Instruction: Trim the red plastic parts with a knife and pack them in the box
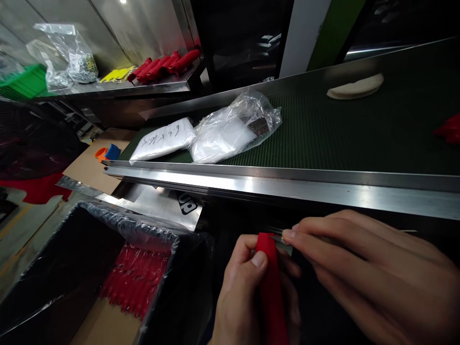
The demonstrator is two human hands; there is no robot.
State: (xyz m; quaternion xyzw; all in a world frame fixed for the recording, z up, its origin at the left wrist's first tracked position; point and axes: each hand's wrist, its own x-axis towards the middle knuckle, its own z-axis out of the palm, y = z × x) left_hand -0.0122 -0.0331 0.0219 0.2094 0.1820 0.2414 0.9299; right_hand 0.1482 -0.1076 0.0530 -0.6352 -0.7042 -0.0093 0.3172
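Note:
My left hand (244, 297) is closed around a red sleeve-like handle (271, 287), held upright with the thumb pressed on its top. My right hand (366, 273) pinches a thin metal piece (283, 239) with its fingertips at the open top of the red handle. Both hands are below the steel front edge of the conveyor (287, 187). How far the metal piece sits inside the handle is hidden.
A box lined with plastic (108, 230) at lower left holds several red handles (136, 278). The green conveyor belt (359, 139) carries two plastic bags (201, 134), a pale curved piece (355, 87) and a red item (449, 128). More red handles (163, 64) and bagged parts (72, 60) lie on the far shelf.

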